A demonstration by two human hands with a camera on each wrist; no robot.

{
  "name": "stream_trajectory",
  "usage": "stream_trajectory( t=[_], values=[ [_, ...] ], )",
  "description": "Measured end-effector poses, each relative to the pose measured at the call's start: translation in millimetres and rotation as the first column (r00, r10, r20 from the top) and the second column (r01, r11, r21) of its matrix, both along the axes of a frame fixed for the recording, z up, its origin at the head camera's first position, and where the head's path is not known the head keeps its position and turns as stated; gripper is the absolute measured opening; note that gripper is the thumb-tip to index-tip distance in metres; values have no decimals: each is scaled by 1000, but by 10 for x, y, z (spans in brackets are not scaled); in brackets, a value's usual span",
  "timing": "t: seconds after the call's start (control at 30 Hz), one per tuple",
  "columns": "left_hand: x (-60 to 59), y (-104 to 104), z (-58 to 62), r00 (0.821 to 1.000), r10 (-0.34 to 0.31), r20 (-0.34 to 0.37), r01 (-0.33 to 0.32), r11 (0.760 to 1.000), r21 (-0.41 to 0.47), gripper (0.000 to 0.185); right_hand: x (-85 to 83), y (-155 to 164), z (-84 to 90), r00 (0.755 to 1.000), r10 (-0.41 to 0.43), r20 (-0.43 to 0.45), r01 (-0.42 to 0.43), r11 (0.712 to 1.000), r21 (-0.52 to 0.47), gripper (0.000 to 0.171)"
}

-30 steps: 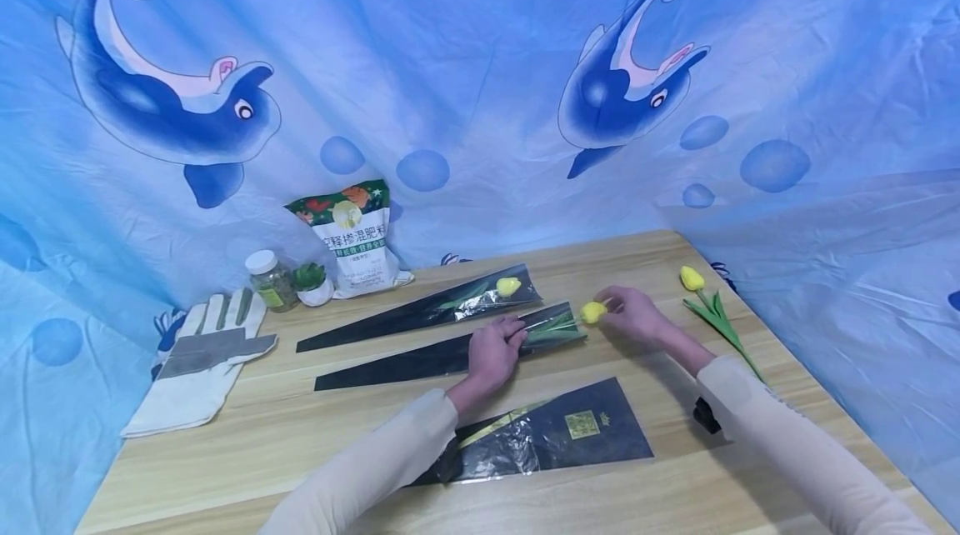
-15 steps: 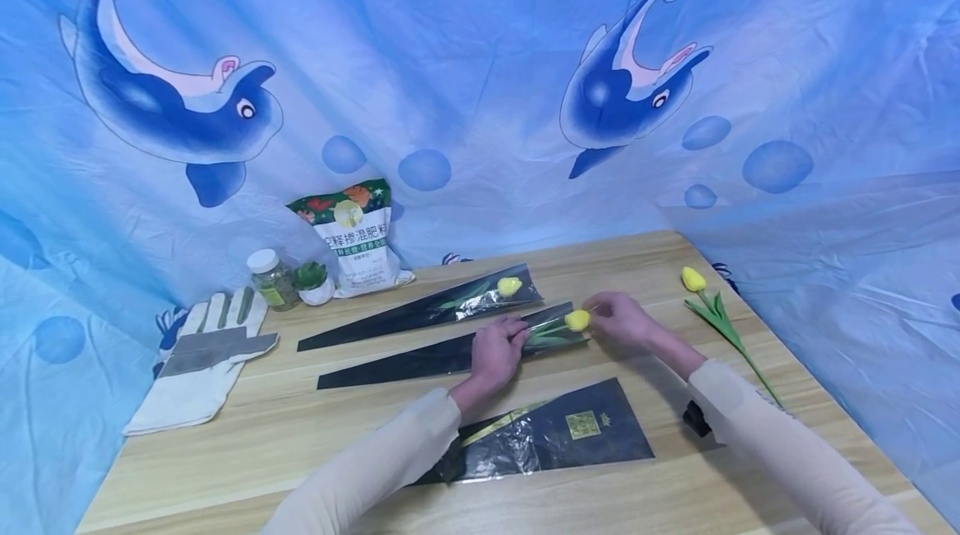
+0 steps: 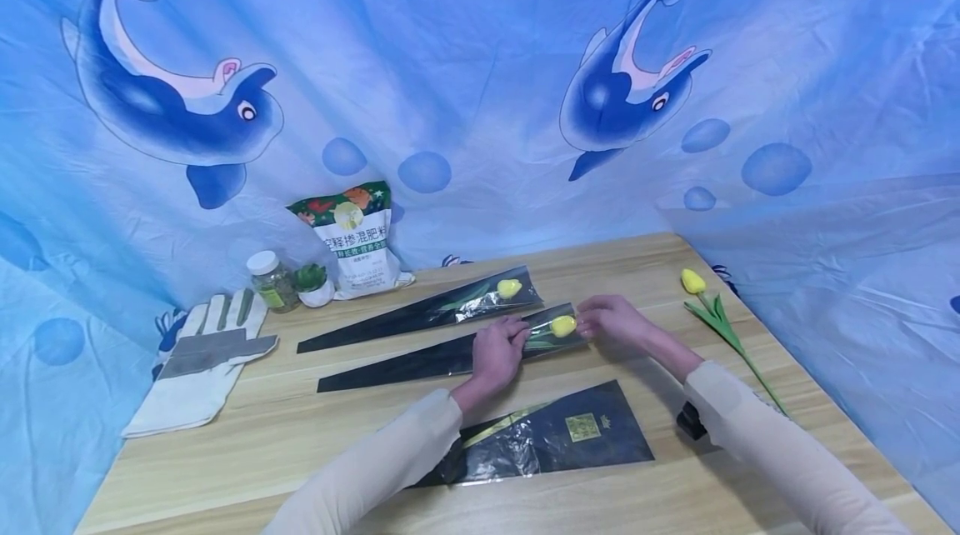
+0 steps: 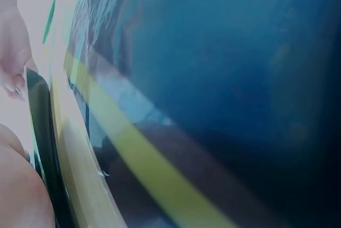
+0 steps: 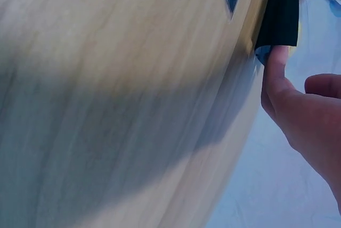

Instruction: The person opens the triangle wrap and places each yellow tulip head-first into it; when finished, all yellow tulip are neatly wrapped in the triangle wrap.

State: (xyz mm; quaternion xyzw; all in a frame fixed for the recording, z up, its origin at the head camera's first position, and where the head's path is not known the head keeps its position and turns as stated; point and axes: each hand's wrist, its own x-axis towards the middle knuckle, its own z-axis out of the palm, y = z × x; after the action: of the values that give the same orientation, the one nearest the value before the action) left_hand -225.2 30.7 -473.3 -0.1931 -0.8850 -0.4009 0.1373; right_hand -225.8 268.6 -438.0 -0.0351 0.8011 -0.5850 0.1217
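A long black tapered sleeve lies across the middle of the wooden table. My left hand grips it near its wide clear mouth, fingers curled over the edge. A yellow tulip lies with its head just inside that mouth, its green leaves showing through the film. My right hand pinches the flower head from the right. In the right wrist view a fingertip touches the black sleeve edge. The left wrist view is blurred, showing only a dark sleeve strip.
Behind lies a second sleeve holding a yellow tulip. A wider black sleeve lies in front. A loose tulip lies at the right. Work gloves, a jar, a small pot and a bag stand at the back left.
My right hand has moved left with the yellow flower head, carrying it from outside the sleeve's mouth to just inside. My left hand has stayed on the sleeve.
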Motion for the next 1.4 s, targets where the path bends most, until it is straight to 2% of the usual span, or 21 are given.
stream_trajectory(
  t=[0.13,0.33,0.47,0.53,0.63,0.73,0.97,1.1,1.27,1.4],
  values=[
    [-7,0,-9,999,6,-34,-6,1000,0,15,-4,-25,11,999,4,51,0,998,-70,44],
    [-7,4,-14,999,6,-47,-6,1000,8,14,-9,-55,28,996,-7,87,17,994,-110,47],
    [-5,20,-22,999,2,-46,-1,1000,11,14,4,-66,34,993,7,120,5,995,-99,51],
    [-8,33,-35,999,-6,-48,7,1000,18,15,16,-73,34,990,7,138,1,998,-63,55],
    [-16,49,-58,999,-17,-49,18,999,27,17,22,-82,20,995,3,103,-3,1000,7,59],
    [-14,63,-66,998,-25,-50,26,999,21,21,14,-93,-10,1000,-12,29,10,998,65,59],
    [-1,79,-45,999,-42,-26,42,999,3,29,9,-128,-60,999,-18,-42,21,997,74,59],
    [5,90,-39,999,-32,-24,32,999,-19,25,5,-146,-75,999,-25,-38,27,997,76,55],
    [8,111,-13,1000,-25,-18,25,1000,0,21,-13,-147,-78,1000,-14,-11,15,997,70,55],
    [-7,122,-3,999,-27,-42,28,1000,10,21,-21,-148,-57,1000,-9,-1,9,999,52,57]
  ],
)
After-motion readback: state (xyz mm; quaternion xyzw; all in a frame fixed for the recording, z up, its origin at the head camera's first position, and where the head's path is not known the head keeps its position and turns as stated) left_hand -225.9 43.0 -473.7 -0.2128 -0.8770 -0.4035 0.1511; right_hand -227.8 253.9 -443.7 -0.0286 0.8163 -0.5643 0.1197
